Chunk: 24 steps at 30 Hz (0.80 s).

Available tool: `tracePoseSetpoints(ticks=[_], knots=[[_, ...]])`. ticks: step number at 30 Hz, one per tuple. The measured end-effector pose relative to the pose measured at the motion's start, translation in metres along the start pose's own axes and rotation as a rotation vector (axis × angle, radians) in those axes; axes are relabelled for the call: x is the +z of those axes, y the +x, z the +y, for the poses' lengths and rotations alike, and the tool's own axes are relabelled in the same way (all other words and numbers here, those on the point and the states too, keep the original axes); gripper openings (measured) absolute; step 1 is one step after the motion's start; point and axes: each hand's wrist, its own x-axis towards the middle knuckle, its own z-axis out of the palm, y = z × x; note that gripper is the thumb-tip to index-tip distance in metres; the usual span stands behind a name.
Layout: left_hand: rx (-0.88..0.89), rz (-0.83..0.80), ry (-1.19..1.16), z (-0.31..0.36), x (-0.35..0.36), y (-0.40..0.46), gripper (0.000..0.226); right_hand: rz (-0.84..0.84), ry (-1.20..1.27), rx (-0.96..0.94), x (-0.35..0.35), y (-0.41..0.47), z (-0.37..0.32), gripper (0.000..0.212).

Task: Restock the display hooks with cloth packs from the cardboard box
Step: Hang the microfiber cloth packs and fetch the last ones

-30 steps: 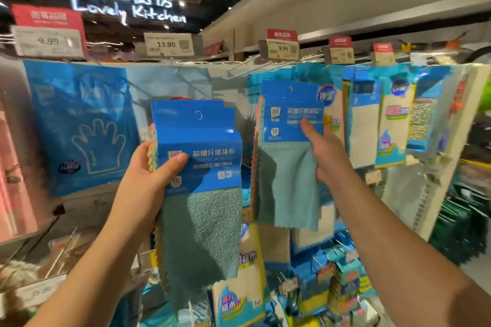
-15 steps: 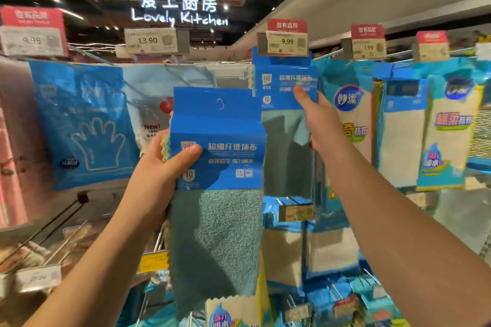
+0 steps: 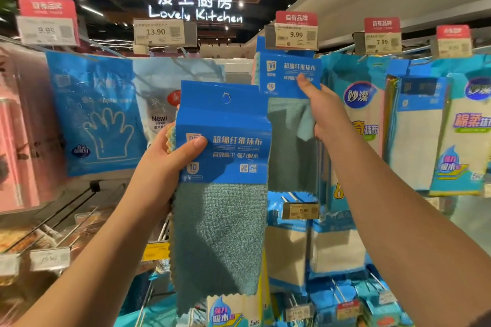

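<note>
L hand: front cloth pack gripped at blue header, thumb across front, fingers curled behind; pack held free in front of display, teal cloth hanging below. R hand: second cloth pack pinched at header, raised up under 9.99 price tag. Whether on hook: can't tell. Glove pack hung at display left.

1. a shop, in its kitchenware aisle: a lit sign far overhead reads "lovely kitchen".
2. price tags reading 9.99, 13.90 and 7.99 top the hooks.
3. packaged cloths hang in rows at right.
</note>
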Motion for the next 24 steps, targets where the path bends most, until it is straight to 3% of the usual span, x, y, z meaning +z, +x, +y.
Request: tracePoseSetpoints(ticks=[4, 8, 12, 20, 24], knots=[[-0.007, -0.021, -0.009, -0.001, 0.0, -0.001, 0.07, -0.018, -0.018, 0.051, -0.004, 0.01, 0.008, 0.043], [-0.027, -0.005, -0.026, -0.001, 0.003, -0.002, 0.067, -0.004, -0.109, 0.058, 0.001, 0.022, 0.012, 0.074], [-0.028, 0.005, -0.037, -0.003, 0.007, -0.001, 0.039, -0.002, -0.199, 0.049, 0.007, 0.038, 0.018, 0.058], [-0.047, 0.022, -0.041, -0.002, 0.01, 0.003, 0.04, 0.009, -0.322, -0.013, 0.01, 0.063, 0.043, 0.074], [-0.047, 0.031, -0.037, -0.003, 0.013, 0.006, 0.046, 0.029, -0.372, -0.042, 0.016, 0.067, 0.045, 0.055]])
